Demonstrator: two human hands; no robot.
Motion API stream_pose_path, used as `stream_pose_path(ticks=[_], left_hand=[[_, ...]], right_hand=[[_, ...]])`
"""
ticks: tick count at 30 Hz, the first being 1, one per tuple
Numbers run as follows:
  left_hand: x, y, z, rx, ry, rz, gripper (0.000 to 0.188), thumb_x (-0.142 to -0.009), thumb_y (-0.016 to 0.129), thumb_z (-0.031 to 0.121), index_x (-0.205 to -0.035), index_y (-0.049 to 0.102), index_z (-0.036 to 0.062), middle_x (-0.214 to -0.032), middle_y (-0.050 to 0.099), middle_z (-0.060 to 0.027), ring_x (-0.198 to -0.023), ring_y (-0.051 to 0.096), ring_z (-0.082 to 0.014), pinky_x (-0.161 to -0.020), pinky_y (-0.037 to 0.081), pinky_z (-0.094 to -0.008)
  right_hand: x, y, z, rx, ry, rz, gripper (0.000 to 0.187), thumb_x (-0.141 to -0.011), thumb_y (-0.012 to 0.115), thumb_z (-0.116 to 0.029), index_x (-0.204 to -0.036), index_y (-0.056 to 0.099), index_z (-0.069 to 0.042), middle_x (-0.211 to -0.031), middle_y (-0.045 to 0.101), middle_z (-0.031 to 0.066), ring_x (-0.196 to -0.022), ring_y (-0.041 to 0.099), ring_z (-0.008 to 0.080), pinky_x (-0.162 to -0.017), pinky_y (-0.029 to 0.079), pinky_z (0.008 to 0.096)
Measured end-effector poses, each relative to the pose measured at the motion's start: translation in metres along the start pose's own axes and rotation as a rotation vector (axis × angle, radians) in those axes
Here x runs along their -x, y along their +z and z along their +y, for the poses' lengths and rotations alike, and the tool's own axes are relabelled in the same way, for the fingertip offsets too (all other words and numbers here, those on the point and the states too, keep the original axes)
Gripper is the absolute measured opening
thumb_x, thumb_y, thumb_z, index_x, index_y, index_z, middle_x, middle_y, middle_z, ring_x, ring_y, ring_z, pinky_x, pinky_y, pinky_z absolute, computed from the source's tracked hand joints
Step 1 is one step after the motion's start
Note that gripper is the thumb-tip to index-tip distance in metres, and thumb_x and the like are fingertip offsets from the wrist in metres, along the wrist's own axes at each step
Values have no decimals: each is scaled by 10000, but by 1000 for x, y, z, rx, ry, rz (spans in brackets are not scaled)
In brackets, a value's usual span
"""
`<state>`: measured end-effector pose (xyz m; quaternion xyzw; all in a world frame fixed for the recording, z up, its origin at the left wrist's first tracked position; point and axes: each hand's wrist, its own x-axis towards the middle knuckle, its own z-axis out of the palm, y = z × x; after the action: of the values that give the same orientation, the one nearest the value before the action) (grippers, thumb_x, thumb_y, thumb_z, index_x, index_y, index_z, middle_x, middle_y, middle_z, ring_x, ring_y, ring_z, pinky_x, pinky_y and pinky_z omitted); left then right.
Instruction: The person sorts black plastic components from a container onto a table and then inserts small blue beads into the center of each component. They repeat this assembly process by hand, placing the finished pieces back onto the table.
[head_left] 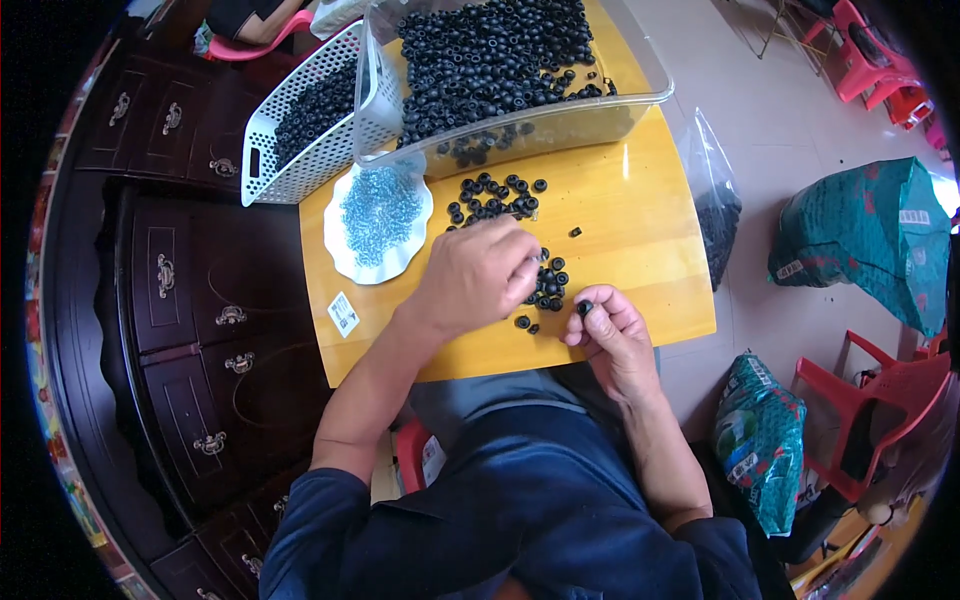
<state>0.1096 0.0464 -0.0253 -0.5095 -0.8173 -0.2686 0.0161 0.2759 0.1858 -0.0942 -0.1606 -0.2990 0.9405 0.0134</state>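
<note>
Black rubber rings (pixel 545 285) on a honey-yellow wooden counter (pixel 640 240); pale blue small parts (pixel 380 210) on a white scalloped plate (pixel 345 255). White perforated basket (pixel 300 130), clear plastic bin (pixel 640 95), red plastic chairs (pixel 885 400), dark blue sleeves (pixel 320 510).

A small yellow wooden table (pixel 640 240) stands on a pale floor (pixel 800 130). Dark brown drawers with metal handles (pixel 190 310) fill the left side. On the right are red plastic chairs (pixel 880 400) and green sacks (pixel 860 230).

Bright daylight, sharp, fisheye-bent edges
</note>
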Motion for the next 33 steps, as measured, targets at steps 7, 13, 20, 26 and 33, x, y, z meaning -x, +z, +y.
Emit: stream_pose_path(ticks=[7,13,20,26,33], left_hand=[[7,-13,43,61,69,-117,102,-745,698,85,-817,629,65,-773,601,-84,-682,633,-269,-600,508,-373],[8,-16,45,-30,127,-202,151,-788,694,176,-826,585,80,-781,550,-69,-708,628,-242,-573,493,-386],[7,-17,46,79,159,-177,171,-804,713,167,-940,664,77,-793,606,-58,-722,646,-243,-592,510,-377],[15,-7,41,285,68,-83,186,-788,719,78,-972,690,69,-819,661,-70,-724,671,-251,-615,534,-356],[17,1,40,383,63,-6,207,-759,732,-4,-952,692,58,-829,668,-83,-713,676,-254,-600,539,-343]], right_hand=[[-1,5,5,-9,-43,-2,195,-997,621,-162,-1144,594,-36,-923,655,39,-815,625,117,-788,513,251],[3,10,3,139,-52,26,137,-957,622,-62,-1088,645,-30,-949,684,17,-839,602,82,-769,477,236],[2,3,8,176,-80,-21,243,-963,676,-175,-1127,631,-1,-917,688,48,-811,622,105,-784,513,257],[3,7,9,-3,-23,-64,255,-963,679,-241,-1077,635,-17,-878,661,40,-788,601,111,-775,511,267],[1,-1,14,-185,12,-131,278,-966,660,-207,-1131,631,15,-919,694,64,-806,642,121,-769,516,252]])
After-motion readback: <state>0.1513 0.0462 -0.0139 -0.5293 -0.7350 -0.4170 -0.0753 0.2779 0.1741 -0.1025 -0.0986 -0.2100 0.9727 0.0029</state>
